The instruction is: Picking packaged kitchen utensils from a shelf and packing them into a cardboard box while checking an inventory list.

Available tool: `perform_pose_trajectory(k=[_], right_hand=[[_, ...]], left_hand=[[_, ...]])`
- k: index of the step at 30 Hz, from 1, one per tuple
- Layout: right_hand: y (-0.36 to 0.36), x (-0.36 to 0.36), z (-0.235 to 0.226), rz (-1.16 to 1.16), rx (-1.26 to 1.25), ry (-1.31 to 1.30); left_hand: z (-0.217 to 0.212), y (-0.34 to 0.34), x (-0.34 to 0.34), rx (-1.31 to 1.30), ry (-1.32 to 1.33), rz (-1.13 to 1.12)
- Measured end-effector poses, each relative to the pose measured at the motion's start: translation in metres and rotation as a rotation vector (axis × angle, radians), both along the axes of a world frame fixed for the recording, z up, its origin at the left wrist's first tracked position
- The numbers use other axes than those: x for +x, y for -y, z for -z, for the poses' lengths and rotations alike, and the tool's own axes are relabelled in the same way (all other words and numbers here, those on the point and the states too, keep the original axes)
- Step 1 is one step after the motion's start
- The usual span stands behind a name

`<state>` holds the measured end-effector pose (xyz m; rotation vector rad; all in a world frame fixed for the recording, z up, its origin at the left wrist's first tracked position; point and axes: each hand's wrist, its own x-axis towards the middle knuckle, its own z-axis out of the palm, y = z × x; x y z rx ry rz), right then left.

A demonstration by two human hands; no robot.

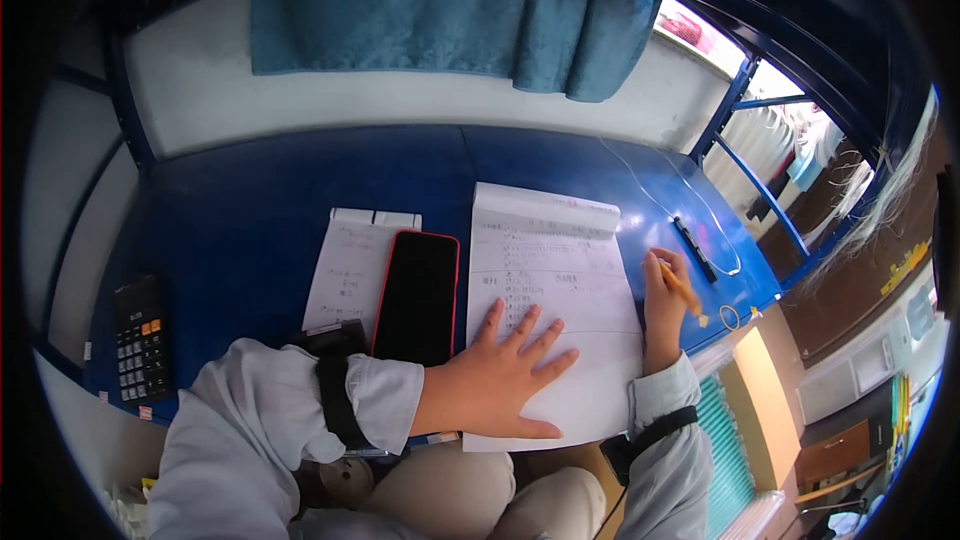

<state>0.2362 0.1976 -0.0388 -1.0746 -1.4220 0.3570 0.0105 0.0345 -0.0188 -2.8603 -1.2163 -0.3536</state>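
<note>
My left hand lies flat with its fingers spread on the lower part of a white writing pad. Handwritten lines fill the pad's upper half, and its top sheet is folded back. At the pad's right edge, my right hand is closed around an orange-yellow pencil or pen. Its writing tip is hidden by the fingers. Left of the pad, a black phone with a red edge overlaps a smaller handwritten sheet.
A black calculator rests at the blue desk's left end. Right of the pad are a black pen, a thin white cable and a yellow loop. A dark object sits by my left sleeve. Blue metal posts frame the desk.
</note>
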Motion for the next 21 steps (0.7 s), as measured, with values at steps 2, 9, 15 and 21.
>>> perform_pose_trajectory(k=[2, 9, 15, 21], right_hand=[[0.007, 0.008, -0.009, -0.037, -0.111, 0.006], [0.018, 0.032, -0.016, -0.154, 0.017, 0.662], [0.028, 0.103, 0.022, -0.123, 0.063, 0.461], [0.069, 0.083, 0.034, 0.016, 0.119, 0.54]], left_hand=[[0.0, 0.0, -0.003, 0.005, 0.003, 0.014], [-0.013, 0.012, -0.009, -0.101, -0.053, -0.043], [-0.009, 0.005, 0.013, -0.147, -0.04, 0.013], [-0.044, 0.049, 0.007, 0.139, -0.054, 0.018]])
